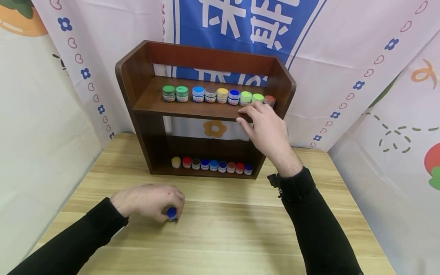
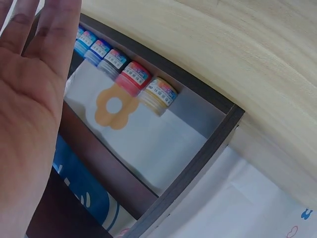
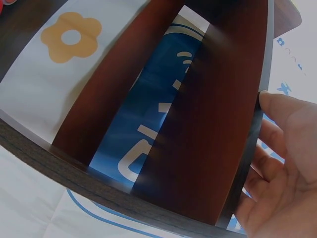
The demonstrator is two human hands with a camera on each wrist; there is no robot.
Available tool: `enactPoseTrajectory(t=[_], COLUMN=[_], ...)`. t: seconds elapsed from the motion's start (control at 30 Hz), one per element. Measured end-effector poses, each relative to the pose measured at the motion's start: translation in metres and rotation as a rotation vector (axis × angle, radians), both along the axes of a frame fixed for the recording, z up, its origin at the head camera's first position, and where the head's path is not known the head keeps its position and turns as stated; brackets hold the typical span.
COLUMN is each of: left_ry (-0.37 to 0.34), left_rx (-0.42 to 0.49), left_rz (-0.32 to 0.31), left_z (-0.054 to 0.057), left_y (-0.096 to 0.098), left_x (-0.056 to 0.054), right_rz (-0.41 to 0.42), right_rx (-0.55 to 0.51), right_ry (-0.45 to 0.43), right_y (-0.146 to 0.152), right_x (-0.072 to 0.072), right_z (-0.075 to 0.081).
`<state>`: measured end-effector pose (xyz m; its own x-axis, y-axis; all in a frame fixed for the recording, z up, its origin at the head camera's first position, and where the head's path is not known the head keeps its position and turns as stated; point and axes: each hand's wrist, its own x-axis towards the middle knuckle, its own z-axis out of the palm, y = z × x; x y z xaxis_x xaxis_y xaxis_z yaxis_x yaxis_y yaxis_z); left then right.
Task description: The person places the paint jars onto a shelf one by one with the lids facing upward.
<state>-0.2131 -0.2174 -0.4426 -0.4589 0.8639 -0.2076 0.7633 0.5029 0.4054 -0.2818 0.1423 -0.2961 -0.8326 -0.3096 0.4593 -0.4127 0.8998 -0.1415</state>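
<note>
In the head view my left hand pinches a small paint jar with a dark blue lid low over the tabletop. The left wrist view shows that palm but not the jar. My right hand is raised at the right end of the upper shelf, fingers bent loosely over its front edge. Behind these fingers stand a light green-lidded jar and a brown-red-lidded jar, partly covered. In the right wrist view the thumb touches the shelf's edge, and the other fingers extend past it.
A dark brown two-tier rack stands at the back of the wooden table. More paint jars line its upper tier, with a space after the two green-lidded jars. Several mixed-colour jars fill the lower tier. Printed cloth hangs behind.
</note>
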Motion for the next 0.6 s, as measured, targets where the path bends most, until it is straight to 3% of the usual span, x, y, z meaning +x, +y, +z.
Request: enactPoseTrajectory(t=[0.37, 0.6], left_ry=[-0.018, 0.071], left_rx=[0.033, 0.079], left_rz=[0.053, 0.111], left_z=[-0.0014, 0.0000], left_y=[0.0005, 0.0024], left_x=[-0.0025, -0.0058], right_rz=[0.001, 0.001], right_rx=[0.000, 0.000], right_ry=[-0.003, 0.000], right_y=[0.0000, -0.0001], right_x=[-0.0002, 0.0004], right_z=[-0.0003, -0.0005])
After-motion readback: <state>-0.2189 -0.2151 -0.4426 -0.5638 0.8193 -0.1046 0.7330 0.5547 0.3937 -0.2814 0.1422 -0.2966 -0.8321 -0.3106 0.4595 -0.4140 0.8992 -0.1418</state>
